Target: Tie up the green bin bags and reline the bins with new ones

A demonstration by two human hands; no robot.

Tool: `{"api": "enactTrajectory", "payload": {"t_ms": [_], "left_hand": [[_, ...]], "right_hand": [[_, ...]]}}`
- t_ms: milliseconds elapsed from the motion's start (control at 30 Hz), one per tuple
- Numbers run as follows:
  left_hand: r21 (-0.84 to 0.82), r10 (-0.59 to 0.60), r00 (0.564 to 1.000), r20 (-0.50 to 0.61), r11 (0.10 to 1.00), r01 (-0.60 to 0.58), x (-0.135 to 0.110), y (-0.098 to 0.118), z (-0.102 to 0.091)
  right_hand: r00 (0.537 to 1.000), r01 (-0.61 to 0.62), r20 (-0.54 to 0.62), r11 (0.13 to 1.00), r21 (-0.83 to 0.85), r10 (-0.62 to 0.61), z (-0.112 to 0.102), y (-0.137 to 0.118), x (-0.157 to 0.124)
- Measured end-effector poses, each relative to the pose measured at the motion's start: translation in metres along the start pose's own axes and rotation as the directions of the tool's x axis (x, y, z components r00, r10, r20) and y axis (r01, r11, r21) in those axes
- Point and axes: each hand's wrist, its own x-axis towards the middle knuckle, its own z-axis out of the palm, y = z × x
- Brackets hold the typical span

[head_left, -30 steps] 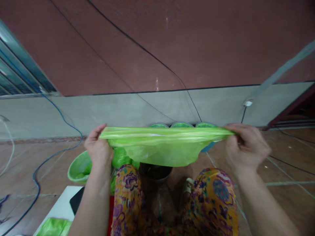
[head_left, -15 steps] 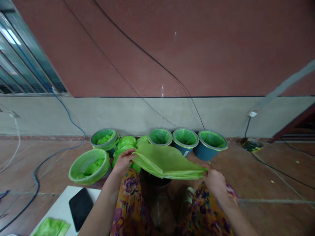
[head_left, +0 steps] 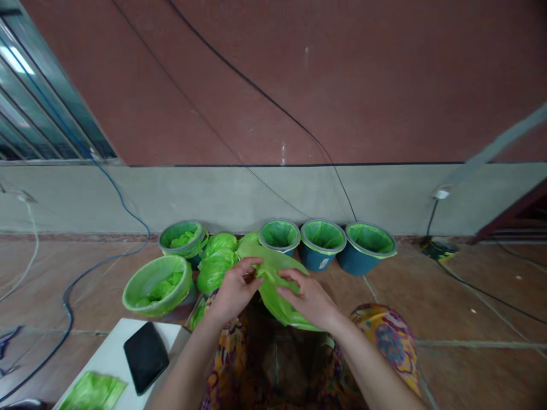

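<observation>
A thin light-green plastic bag (head_left: 284, 310) spreads in front of me, above my knees. My left hand (head_left: 240, 289) has the bag's near left edge pinched between thumb and fingers. Over the bag's middle, my right hand (head_left: 311, 299) is curved, its thumb and fingers apart; whether it presses the plastic is unclear. Behind the bag stand blue bins lined with green bags: a left one (head_left: 280, 234), a middle one (head_left: 322, 238) and a right one (head_left: 367, 250). Whatever lies under the bag is mostly hidden in shadow.
At left are a lined bin (head_left: 201, 254) and a lined basin (head_left: 128, 290), both holding green plastic. Green bundles (head_left: 213, 270) lie beside them. A white stool (head_left: 100, 347) bears a black tablet (head_left: 146, 359) and a folded green bag (head_left: 92, 392). A blue cable (head_left: 68, 319) crosses the floor.
The bag was stretched wide between both hands. My right hand has let go of its right corner and moved left, close to my left hand; the bag now hangs bunched.
</observation>
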Motion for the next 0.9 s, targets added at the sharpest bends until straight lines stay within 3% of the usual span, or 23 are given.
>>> {"api": "enactTrajectory", "payload": {"t_ms": [133, 267, 367, 533, 633, 733, 900], "left_hand": [[0.179, 0.189, 0.982, 0.019, 0.965, -0.190, -0.003, 0.012, 0.006], [0.370, 0.288, 0.956, -0.058, 0.896, -0.248, -0.005, 0.011, 0.006], [0.479, 0.351, 0.929, -0.120, 0.840, -0.256, -0.006, 0.008, 0.010], [0.558, 0.422, 0.886, -0.193, 0.790, -0.255, -0.009, 0.011, 0.019], [0.587, 0.435, 0.872, -0.224, 0.774, -0.235, -0.010, 0.014, 0.019], [0.587, 0.444, 0.859, -0.256, 0.777, -0.227, -0.010, 0.018, 0.017], [0.540, 0.478, 0.850, -0.220, 0.786, -0.302, -0.009, 0.020, 0.019]], "right_hand": [[0.999, -0.030, -0.033, 0.997, 0.066, 0.032, 0.011, -0.013, 0.010], [0.980, -0.055, -0.184, 0.989, 0.140, 0.080, 0.007, -0.006, 0.008], [0.948, 0.028, -0.318, 0.998, 0.047, -0.012, 0.003, -0.008, 0.006], [0.886, 0.128, -0.440, 0.989, -0.068, -0.145, 0.007, -0.011, 0.007], [0.877, 0.129, -0.458, 0.989, -0.068, -0.146, 0.011, -0.007, 0.009], [0.898, 0.113, -0.415, 0.988, -0.107, -0.148, 0.013, -0.006, 0.009], [0.891, 0.265, -0.327, 0.945, -0.193, -0.317, 0.013, -0.018, 0.007]]}}
